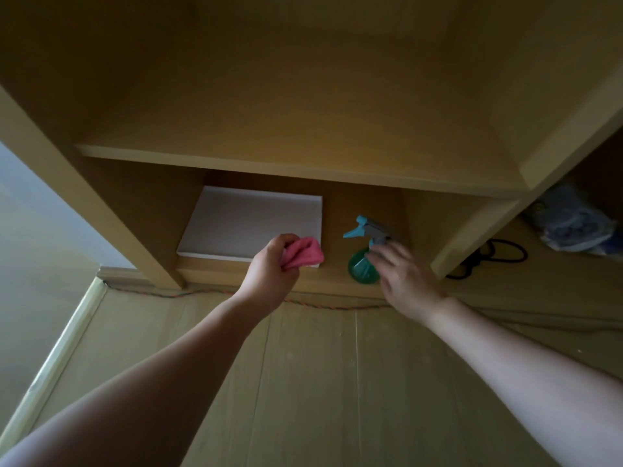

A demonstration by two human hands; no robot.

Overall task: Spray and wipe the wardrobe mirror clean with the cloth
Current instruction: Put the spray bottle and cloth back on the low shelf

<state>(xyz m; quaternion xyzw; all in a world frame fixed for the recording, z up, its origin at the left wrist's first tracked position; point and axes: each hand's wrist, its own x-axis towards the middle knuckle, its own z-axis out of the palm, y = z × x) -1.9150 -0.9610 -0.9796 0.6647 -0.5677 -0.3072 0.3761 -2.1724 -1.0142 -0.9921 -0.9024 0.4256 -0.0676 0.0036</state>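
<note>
My left hand (271, 267) is closed around a bunched pink cloth (305, 252), held just in front of the lowest shelf of a wooden wardrobe (269, 163). A green spray bottle (360, 269) with a teal and grey trigger head stands on that shelf to the right. My right hand (403, 274) reaches over the bottle with fingers spread, its fingertips at the bottle's neck; whether they touch it is unclear. No mirror shows in this view.
A flat white box (249, 224) lies on the lowest shelf, left of the bottle. A black cable (488, 257) and a blue-white plastic bag (573, 224) sit in the compartment to the right. A twisted cord (202, 293) runs along the wooden floor (320, 382).
</note>
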